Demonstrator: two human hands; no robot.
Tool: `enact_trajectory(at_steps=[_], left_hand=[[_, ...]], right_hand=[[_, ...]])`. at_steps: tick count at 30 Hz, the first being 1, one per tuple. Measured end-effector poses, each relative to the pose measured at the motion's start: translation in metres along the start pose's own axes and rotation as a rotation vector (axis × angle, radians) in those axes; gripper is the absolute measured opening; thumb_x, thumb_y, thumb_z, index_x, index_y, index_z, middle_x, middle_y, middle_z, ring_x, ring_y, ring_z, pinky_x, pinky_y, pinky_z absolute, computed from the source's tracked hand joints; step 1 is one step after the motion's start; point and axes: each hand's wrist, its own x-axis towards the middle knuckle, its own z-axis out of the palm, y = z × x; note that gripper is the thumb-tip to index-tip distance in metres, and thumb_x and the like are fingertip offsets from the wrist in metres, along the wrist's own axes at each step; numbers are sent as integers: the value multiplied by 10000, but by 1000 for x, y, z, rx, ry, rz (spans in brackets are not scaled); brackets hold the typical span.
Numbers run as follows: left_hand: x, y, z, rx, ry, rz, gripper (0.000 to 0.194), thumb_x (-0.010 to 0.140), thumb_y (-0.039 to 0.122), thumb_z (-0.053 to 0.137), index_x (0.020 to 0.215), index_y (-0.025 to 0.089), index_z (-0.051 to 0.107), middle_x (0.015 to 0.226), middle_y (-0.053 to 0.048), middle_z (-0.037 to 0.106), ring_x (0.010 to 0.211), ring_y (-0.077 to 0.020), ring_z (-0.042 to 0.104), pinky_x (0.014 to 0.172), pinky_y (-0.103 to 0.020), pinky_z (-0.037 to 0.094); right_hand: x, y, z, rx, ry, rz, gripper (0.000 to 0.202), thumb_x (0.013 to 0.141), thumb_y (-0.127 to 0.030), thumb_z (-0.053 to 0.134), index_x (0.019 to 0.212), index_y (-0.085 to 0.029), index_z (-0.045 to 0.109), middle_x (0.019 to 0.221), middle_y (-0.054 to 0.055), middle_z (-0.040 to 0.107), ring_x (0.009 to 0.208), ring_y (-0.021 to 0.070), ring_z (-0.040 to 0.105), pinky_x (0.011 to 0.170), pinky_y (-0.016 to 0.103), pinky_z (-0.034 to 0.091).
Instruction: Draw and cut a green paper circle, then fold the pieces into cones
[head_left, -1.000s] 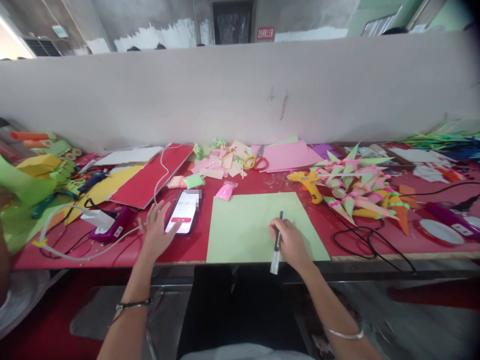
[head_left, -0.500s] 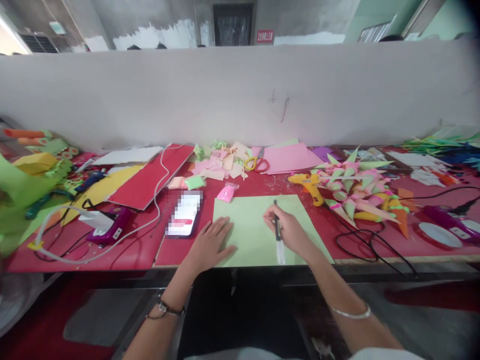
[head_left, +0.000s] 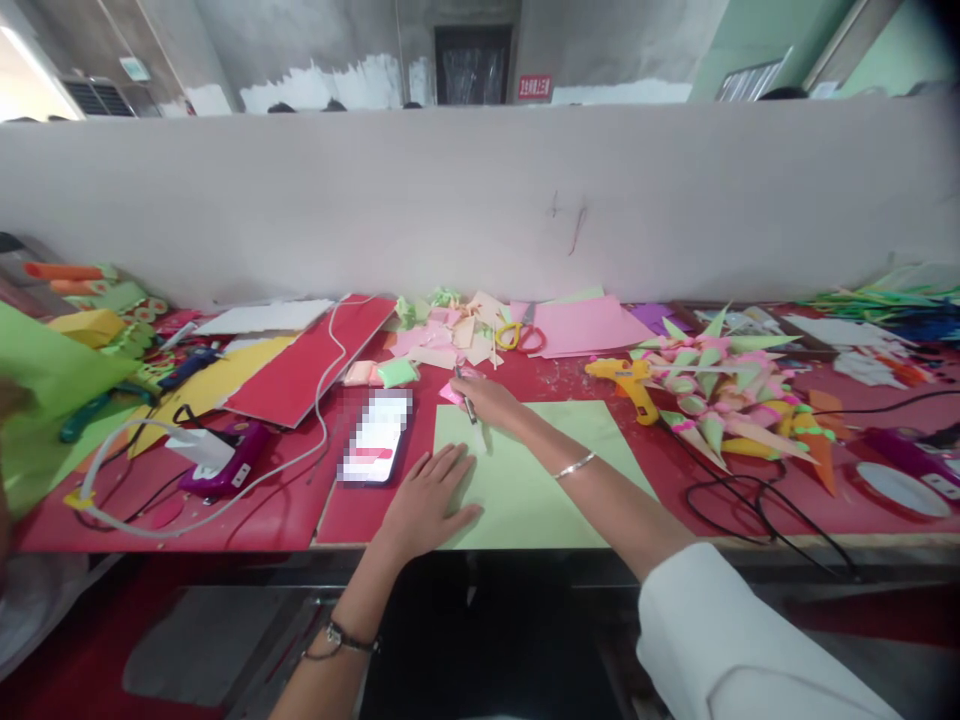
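1. The sheet (head_left: 525,505) lies on the table (head_left: 277,522), along its front edge.
2. The left hand (head_left: 431,495) lies over the sheet's left edge; the right hand (head_left: 486,402), with the pen (head_left: 470,408), is at its back-left corner.
3. Left of the sheet: the phone (head_left: 377,435), then the power strip (head_left: 251,447).
4. Right: the glue gun (head_left: 634,385).
5. Behind: the scissors (head_left: 529,338), before the partition (head_left: 450,210).

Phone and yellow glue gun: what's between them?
Head view: the green sheet, the right hand holding a pen over its far edge, and a partly hidden pink packet.
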Motion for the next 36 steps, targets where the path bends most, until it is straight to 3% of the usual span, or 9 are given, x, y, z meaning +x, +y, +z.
enact_trajectory(at_steps=[5,9,14,16,21,24,27,33,36], left_hand=[[0,1,-1,-20,9,1,594,832,524,371,1340,220,319,1420,-63,306,1306,-221,259,1064,-422,229],[0,0,-1,-23,10,-2,601,832,513,382,1349,218,294,1426,-55,294,1309,-209,253,1070,-410,222],[0,-1,0,-31,27,-7,603,828,488,406,1348,209,286,1419,-57,310,1303,-200,266,1068,-399,233],[0,-1,1,-35,34,-13,599,826,488,408,1343,205,299,1412,-65,322,1296,-205,281,1066,-400,236],[0,-2,5,-44,69,-42,587,830,482,401,1339,202,311,1402,-70,340,1282,-216,305,1057,-400,257],[-1,-2,5,-55,79,-66,566,839,473,391,1330,199,326,1396,-65,350,1273,-217,318,1059,-394,258],[-1,-1,4,-67,75,-85,556,845,461,384,1328,191,328,1388,-65,361,1262,-213,333,1059,-385,262],[0,0,3,-90,85,-107,532,847,420,398,1317,174,346,1365,-68,389,1236,-217,361,1043,-384,295],[0,-1,3,-114,114,-114,482,850,373,400,1290,177,387,1335,-72,423,1209,-219,393,1025,-382,325]], right_hand=[[11,11,9,143,107,24,102,739,-118,444,713,-208,403,715,-16,455,618,112,398,546,214,295],[9,18,8,295,181,61,146,753,-303,520,764,-215,404,737,-17,460,650,117,437,594,230,346],[-19,20,-2,530,192,139,391,860,-515,200,885,-218,453,634,-22,476,554,110,483,558,242,398],[-38,19,-5,590,182,168,473,850,-552,188,854,-206,511,590,-25,453,530,106,467,534,238,394],[-76,15,-8,684,127,227,346,784,-498,467,857,-189,601,643,-5,534,595,112,502,543,234,393],[-82,17,-10,783,97,233,398,814,-500,406,907,-182,626,759,33,597,701,127,554,635,254,425],[-80,19,-11,942,14,275,452,825,-512,372,765,-157,644,648,25,595,594,105,534,595,243,419],[-83,16,-17,1037,-69,301,228,721,-385,610,645,-189,521,393,-98,396,403,62,398,520,215,400],[-86,13,-20,1055,-116,304,267,712,-433,598,656,-176,548,447,-60,491,424,73,449,479,214,395]])
